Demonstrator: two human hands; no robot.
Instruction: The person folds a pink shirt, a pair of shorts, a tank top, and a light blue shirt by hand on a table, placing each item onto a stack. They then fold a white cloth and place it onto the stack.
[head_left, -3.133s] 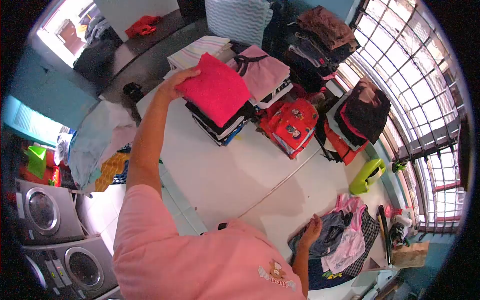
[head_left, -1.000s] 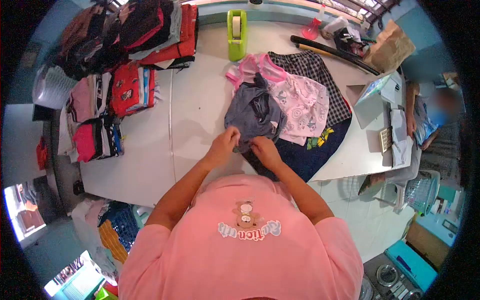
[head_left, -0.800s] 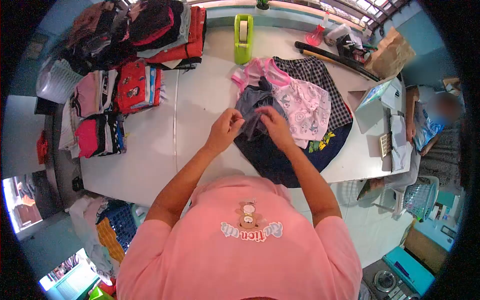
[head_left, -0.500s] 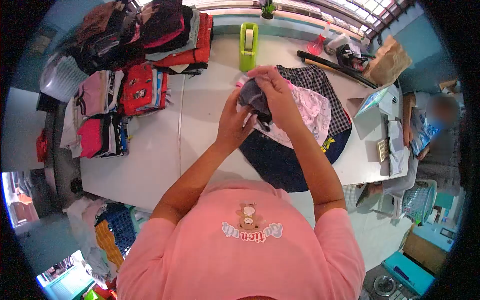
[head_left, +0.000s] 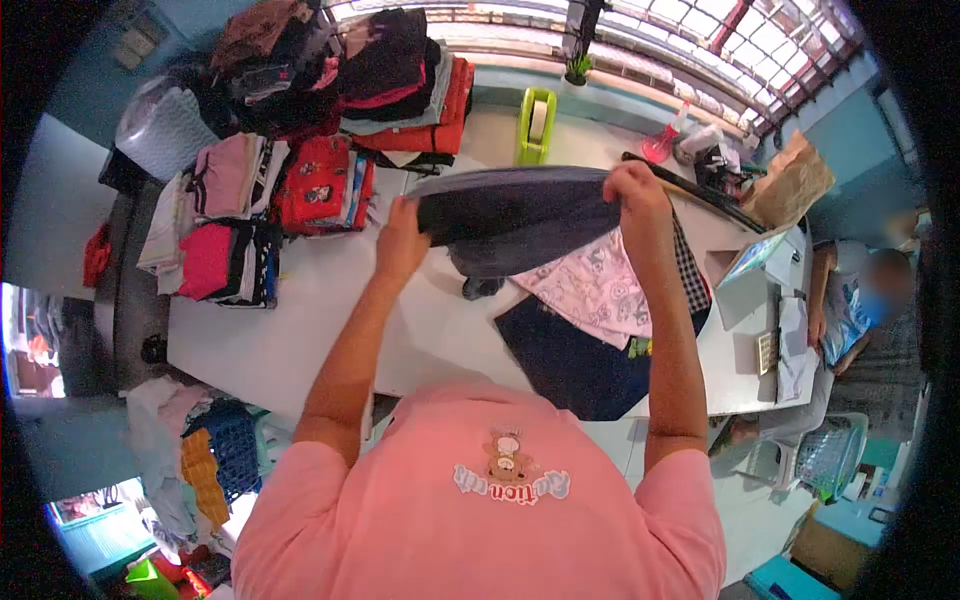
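A dark grey garment is stretched out sideways between my two hands above the white table. My left hand is closed on its left end, and my right hand pinches the upper right corner. The lower part of the cloth hangs loose, with a bunched bit at the bottom left. Under it and to the right lie a pink-and-white printed garment, a navy cloth and a black-and-white checked cloth, overlapping one another.
Folded clothes stand in stacks at the left, with a darker pile behind. A green tape dispenser sits at the back. Dark rolls and a brown paper bag are back right. A person sits at the right.
The dark grey garment, bunched between my hands before, is now spread wide. My left hand has moved left and my right hand right. The camera view has shifted slightly.
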